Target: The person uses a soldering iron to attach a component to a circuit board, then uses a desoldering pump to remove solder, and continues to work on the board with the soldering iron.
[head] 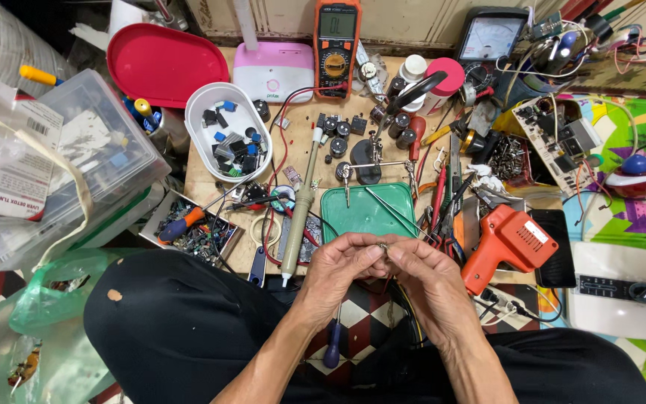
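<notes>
Both hands meet just in front of the person's lap, at the near edge of the cluttered bench [203,179]. The left hand [338,269] and the right hand [428,277] have their fingers pinched together on a small metal part [383,245], too tiny to identify, held between the fingertips above the checkered floor and just below the green tray [368,213]. The work appears to be at the hand-fitting stage: the part is gripped and being handled, but nothing is clamped in the helping-hands stand [371,161], and no tool is in hand. The cream desoldering pump [300,209] lies untouched on the bench to the left of the hands, the orange soldering gun [506,243] rests to the right, and the orange multimeter [336,45] stands at the back with its leads lying loose. The white bowl of components [227,131] sits well apart on the left.
</notes>
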